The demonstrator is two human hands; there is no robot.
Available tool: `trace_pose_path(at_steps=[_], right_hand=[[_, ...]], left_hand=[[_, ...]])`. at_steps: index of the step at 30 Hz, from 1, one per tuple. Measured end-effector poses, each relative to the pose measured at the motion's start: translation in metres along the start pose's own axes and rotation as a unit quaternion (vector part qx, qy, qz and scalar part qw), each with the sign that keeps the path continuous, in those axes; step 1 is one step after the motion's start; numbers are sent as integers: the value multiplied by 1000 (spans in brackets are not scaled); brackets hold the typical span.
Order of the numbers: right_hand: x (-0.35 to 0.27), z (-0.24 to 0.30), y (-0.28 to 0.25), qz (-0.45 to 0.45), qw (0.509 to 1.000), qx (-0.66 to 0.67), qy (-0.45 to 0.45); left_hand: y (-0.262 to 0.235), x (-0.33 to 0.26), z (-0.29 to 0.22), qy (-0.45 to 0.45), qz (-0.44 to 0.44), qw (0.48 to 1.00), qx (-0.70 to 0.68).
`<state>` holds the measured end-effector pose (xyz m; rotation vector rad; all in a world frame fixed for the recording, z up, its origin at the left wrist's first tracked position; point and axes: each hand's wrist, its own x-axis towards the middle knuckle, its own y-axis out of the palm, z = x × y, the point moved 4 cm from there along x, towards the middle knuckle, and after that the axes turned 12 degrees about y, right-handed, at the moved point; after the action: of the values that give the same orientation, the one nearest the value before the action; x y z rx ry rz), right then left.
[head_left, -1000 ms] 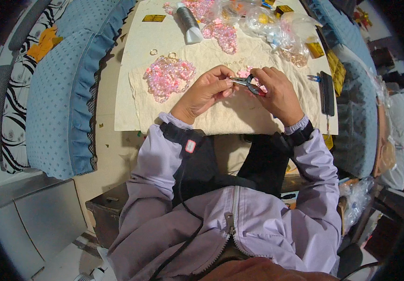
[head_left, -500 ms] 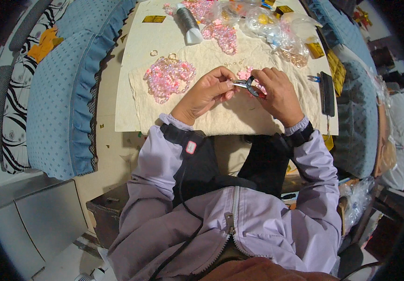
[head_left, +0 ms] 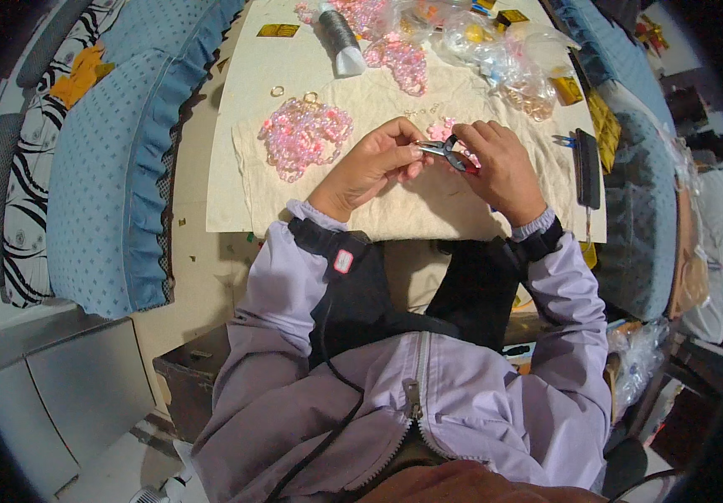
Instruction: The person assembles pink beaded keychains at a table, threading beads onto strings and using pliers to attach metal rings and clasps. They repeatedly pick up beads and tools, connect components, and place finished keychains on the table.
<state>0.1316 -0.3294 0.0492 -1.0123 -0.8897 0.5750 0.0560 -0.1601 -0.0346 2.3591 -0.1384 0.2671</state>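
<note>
We note almost no shift: both hands stay together. Right hand point(head_left: 500, 163) closes on pliers point(head_left: 447, 152), tips pointing left toward left hand point(head_left: 376, 163), which pinches something too small to identify.

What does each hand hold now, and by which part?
The right hand holds small pliers by their red handles. The left hand pinches something tiny at the plier tips; it cannot be told.

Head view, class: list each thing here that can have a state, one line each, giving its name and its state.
Left hand: pinching something small at the pliers' tip.
Right hand: gripping the pliers.
Pliers: held, jaws closed.
Pink bead pile: lying loose on the cloth.
Thread spool: lying on its side.
Cloth: spread flat on the table.
</note>
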Motion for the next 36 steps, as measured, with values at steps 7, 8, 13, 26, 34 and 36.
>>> trace_pose_path(at_steps=[7,8,13,26,34,36], right_hand=[[-2,-2,2,3,1000,9,9],[-2,-2,2,1,1000,12,12],[-2,-3,3,1,1000,15,16],[-1,1,-1,-2,1000,-3,-4],[-1,4,-2,6,1000,-16,-6],[-1,2,-1,19,1000,-3,5]], left_hand=[[-1,0,0,-5,0,1000,-2],[-1,0,0,-5,0,1000,-5],[0,0,1,-9,-4,1000,-10],[1,-2,-3,-6,-17,998,63],[4,-1,-6,-9,2,997,82],[4,-1,-5,-12,0,997,74]])
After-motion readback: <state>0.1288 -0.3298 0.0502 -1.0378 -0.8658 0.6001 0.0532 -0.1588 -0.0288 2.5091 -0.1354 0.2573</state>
